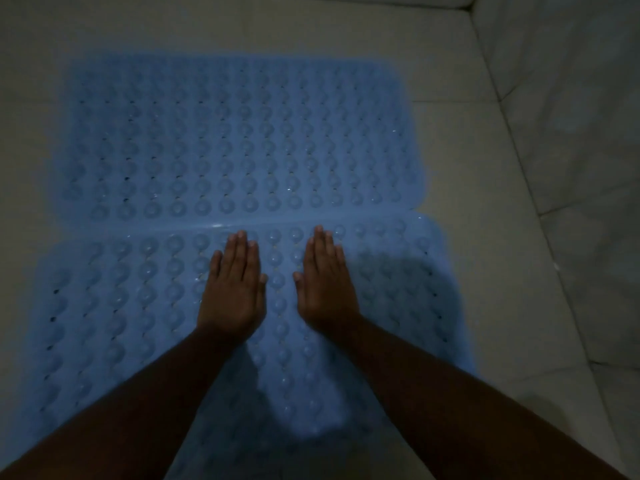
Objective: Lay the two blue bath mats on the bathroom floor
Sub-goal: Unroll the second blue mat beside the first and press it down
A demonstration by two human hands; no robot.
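Starting at the left, pale floor tiles (31,140) border two blue bath mats that lie flat side by side on the bathroom floor. The far mat (239,133) stretches across the upper middle of the view, its surface covered in rows of round suction bumps and small holes. The near mat (114,299) lies closer to the person, set a little further right than the far one, and the two long edges meet along a seam just beyond the fingertips; whether one edge overlaps the other cannot be told in the dim light.

The left hand (233,289) rests palm down on the near mat, fingers straight and held close together, gripping nothing, with the tips just short of the seam. Just beside it, with a strip of bumpy blue showing between them, the right hand (327,285) lies the same way: flat, fingers together, thumb slightly out, holding nothing. Both bare forearms run back toward the bottom corners of the view.

To the right, the near mat's rounded corner ends on bare tile, and past that a pale tiled wall (571,98) rises from the floor.
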